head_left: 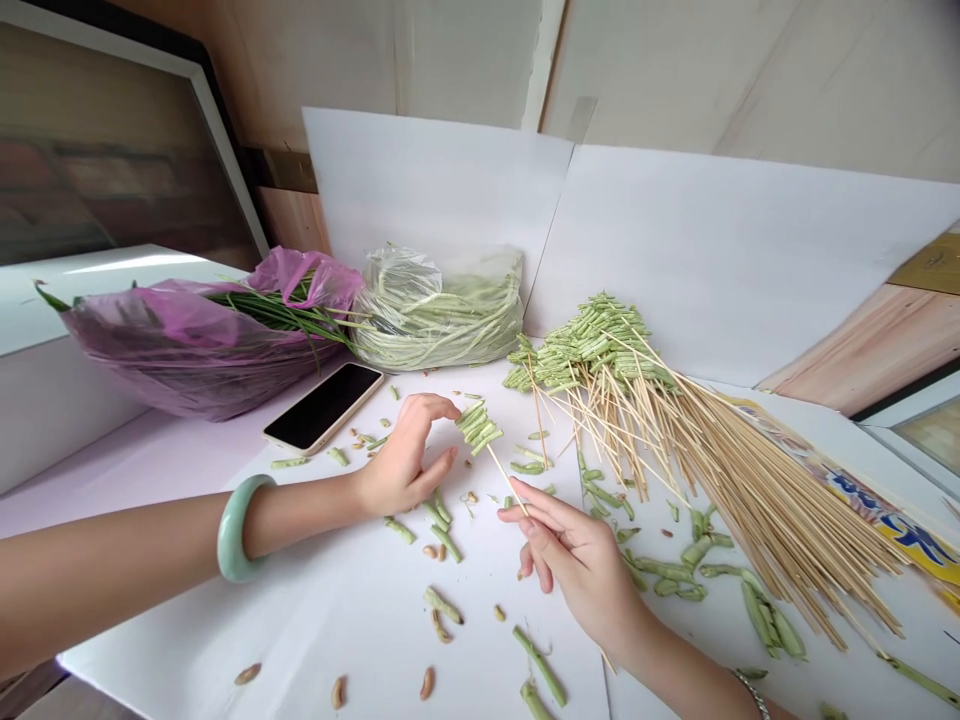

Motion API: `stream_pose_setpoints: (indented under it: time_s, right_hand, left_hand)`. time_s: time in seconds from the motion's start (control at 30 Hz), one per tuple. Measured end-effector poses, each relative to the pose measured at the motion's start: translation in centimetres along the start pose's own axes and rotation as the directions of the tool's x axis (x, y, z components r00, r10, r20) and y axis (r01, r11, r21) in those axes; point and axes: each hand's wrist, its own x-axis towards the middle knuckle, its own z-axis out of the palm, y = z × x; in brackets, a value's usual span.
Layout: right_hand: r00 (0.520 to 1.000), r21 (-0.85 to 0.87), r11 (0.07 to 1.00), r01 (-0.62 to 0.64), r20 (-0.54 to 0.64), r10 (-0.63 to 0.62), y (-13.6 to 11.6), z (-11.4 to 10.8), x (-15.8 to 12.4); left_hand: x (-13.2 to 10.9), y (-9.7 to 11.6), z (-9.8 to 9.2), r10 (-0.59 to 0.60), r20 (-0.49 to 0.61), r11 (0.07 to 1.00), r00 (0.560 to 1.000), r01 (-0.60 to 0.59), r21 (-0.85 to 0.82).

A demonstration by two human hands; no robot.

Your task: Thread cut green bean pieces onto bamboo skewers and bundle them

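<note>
My right hand pinches a thin bamboo skewer between thumb and fingers, low on the white paper-covered table. Several pale green bean pieces are threaded on the skewer's far end. My left hand, wearing a pale green jade bangle, curves open around that end, its fingertips right beside the beans. I cannot tell whether they touch. Loose green bean pieces and tan seeds lie scattered around both hands.
A large heap of bean-threaded bamboo skewers lies to the right. Behind my hands stand a clear bag of pale green strips and a purple bag of green stalks. A smartphone lies face up at the back left. White boards rise behind.
</note>
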Motion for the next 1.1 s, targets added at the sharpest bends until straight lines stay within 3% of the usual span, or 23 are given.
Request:
stream_pose_setpoints:
  time_s: [0.23,0.33,0.4,0.47,0.53,0.6,0.73,0.87,1.0,1.1]
  right_hand:
    - [1.000,-0.042,0.999,0.005,-0.025,-0.006,-0.7,-0.1,-0.6]
    - [0.999,-0.062,0.998,0.018,-0.043,-0.020,-1.5,-0.5,-0.4]
    - [0.997,-0.087,0.995,0.038,-0.061,-0.044,-2.4,-1.0,0.0]
    - [0.992,-0.127,0.989,0.075,-0.090,-0.087,-3.5,-1.9,0.7]
    - [0.980,-0.182,0.976,0.121,-0.135,-0.147,-4.8,-3.1,1.8]
    - [0.959,-0.258,0.953,0.156,-0.191,-0.209,-6.3,-4.8,3.3]
    - [0.904,-0.465,0.872,0.155,-0.290,-0.315,-9.6,-9.1,7.5]
    - [0.863,-0.681,0.732,0.019,-0.359,-0.356,-12.1,-13.6,11.8]
    - [0.869,-0.791,0.588,-0.170,-0.401,-0.289,-12.8,-16.9,14.9]
    - [0.898,-0.829,0.480,-0.288,-0.408,-0.165,-12.8,-18.5,16.7]
  left_hand:
    - [0.6,-1.1,-0.6,0.132,0.054,0.991,0.990,-0.134,0.029]
    - [1.1,-1.9,-1.1,0.301,0.109,0.947,0.947,-0.310,0.085]
    - [1.4,-2.5,-1.5,0.474,0.234,0.852,0.849,-0.509,0.122]
    - [1.6,-3.1,-1.9,0.626,0.389,0.713,0.676,-0.698,0.067]
    - [1.9,-3.6,-2.2,0.724,0.447,0.583,0.525,-0.812,0.008]
    - [2.4,-4.0,-2.5,0.770,0.429,0.502,0.472,-0.864,0.050]
    - [3.9,-5.1,-3.2,0.739,0.446,0.492,0.505,-0.857,0.155]
    - [5.5,-6.9,-4.0,0.568,0.554,0.681,0.609,-0.726,0.101]
    - [6.8,-8.6,-4.6,0.485,0.591,0.744,0.645,-0.659,0.109]
    - [7.6,-9.3,-5.1,0.465,0.600,0.758,0.651,-0.643,0.111]
